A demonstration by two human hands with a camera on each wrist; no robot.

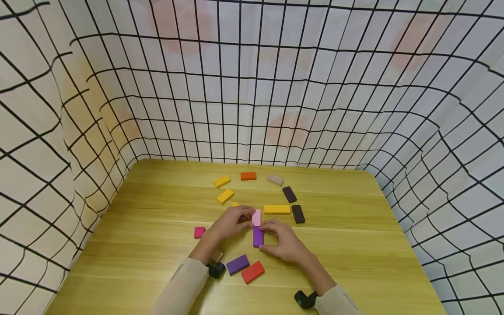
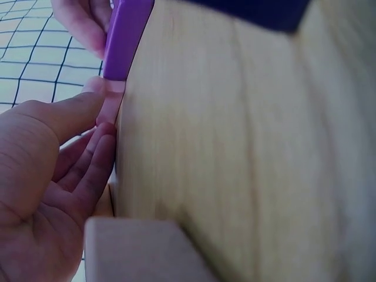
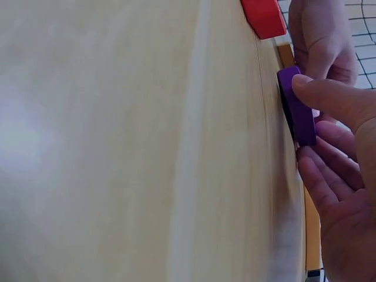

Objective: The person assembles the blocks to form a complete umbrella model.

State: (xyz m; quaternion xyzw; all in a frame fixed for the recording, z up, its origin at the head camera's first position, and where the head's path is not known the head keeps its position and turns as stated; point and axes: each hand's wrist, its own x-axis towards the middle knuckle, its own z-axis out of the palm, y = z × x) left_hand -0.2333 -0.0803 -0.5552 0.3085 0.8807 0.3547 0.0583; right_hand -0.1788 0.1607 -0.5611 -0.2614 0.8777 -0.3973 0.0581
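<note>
pink block (image 1: 257, 217) on table (image 1: 346, 245) met purple block (image 1: 257, 237) end to end. left hand (image 1: 235, 220) pinched pink between fingers, seemingly as brace, contact partly hidden; right hand (image 1: 282, 239) had fingers clamped on purple's two ends, hold suited to steadying it.

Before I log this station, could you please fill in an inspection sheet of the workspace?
Surface: yellow wood-grain tabletop, blocks lying on it.
Job's things: pink rectangular block and purple rectangular block, material unclear, lined up lengthwise.
Clutter: dark-purple rectangular block and red rectangular block nearer the person; long yellow rectangular block and two near-black rectangular blocks farther off, among others.
Grippers: left hand pinches the pink block; right hand pinches the purple block.
Cables: nothing seen.
Surroundings: white fabric-like walls with black grid lines.
</note>
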